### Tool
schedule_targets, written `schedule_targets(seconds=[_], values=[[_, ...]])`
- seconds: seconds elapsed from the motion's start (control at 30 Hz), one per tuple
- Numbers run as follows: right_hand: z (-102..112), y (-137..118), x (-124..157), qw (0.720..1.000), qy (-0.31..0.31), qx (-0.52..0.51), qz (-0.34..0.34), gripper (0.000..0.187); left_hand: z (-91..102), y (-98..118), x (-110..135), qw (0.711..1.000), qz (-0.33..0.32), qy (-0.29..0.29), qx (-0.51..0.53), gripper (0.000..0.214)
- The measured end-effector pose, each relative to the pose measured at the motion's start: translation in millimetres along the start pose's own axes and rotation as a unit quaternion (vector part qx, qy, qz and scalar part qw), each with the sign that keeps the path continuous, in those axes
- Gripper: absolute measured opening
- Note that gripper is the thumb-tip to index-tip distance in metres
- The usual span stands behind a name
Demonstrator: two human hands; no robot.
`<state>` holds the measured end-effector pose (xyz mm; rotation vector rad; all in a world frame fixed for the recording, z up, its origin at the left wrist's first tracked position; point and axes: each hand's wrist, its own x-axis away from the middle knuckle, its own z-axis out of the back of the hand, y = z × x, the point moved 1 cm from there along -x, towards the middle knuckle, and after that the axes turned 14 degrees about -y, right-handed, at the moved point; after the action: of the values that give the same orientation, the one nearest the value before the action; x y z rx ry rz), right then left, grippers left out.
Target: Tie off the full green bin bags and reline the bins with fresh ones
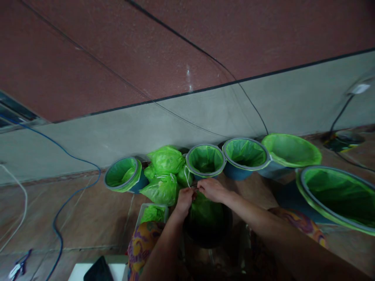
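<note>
A green plastic bag (pixel 206 212) sits inside a dark bin (pixel 209 240) between my knees. My left hand (pixel 184 200) and my right hand (pixel 212 189) meet over the bag's gathered top, fingers pinched close together. A white string (pixel 186 176) loops up from between them, and both hands seem to grip it at the bag's neck. The exact hold is partly hidden by the fingers. Just beyond my left hand lies a pile of filled green bags (pixel 162 189), some with white string at their necks.
Bins with green liners stand along the wall: one at the left (pixel 123 173), others such as the middle bin (pixel 206 160) and the large right bin (pixel 340 195). A small tub (pixel 143 212) holds green plastic. A blue cable (pixel 55 218) crosses the tiled floor; a dark flat object (pixel 99 270) lies lower left.
</note>
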<state>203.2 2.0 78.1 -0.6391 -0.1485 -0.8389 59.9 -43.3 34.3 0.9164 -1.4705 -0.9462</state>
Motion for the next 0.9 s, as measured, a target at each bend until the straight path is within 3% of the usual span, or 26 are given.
schedule_targets(seconds=[0.23,0.3,0.43,0.5,0.6,0.7,0.9], values=[[6,2,3,0.995,-0.091,-0.027,0.023,0.017,6.1,2,0,0.991,-0.024,0.008,-0.131,0.014],[5,6,0,0.998,-0.054,-0.04,0.006,0.017,4.5,5,1,0.971,-0.047,-0.006,-0.236,0.016],[0,11,-9,0.992,0.045,-0.121,-0.004,0.017,-0.6,13,6,0.898,-0.133,-0.004,-0.419,0.028],[-4,11,-13,0.972,0.041,-0.23,-0.013,0.017,-1.8,15,10,0.88,-0.152,0.009,-0.45,0.036],[-11,8,-16,0.907,0.006,-0.421,-0.011,0.019,-2.1,15,13,0.874,-0.173,0.011,-0.454,0.049],[-17,5,-16,0.87,-0.036,-0.492,0.03,0.02,-2.1,12,16,0.867,-0.193,-0.008,-0.459,0.062],[-26,9,-22,0.912,-0.058,-0.405,0.013,0.016,-1.5,1,18,0.812,-0.209,0.001,-0.545,0.06]])
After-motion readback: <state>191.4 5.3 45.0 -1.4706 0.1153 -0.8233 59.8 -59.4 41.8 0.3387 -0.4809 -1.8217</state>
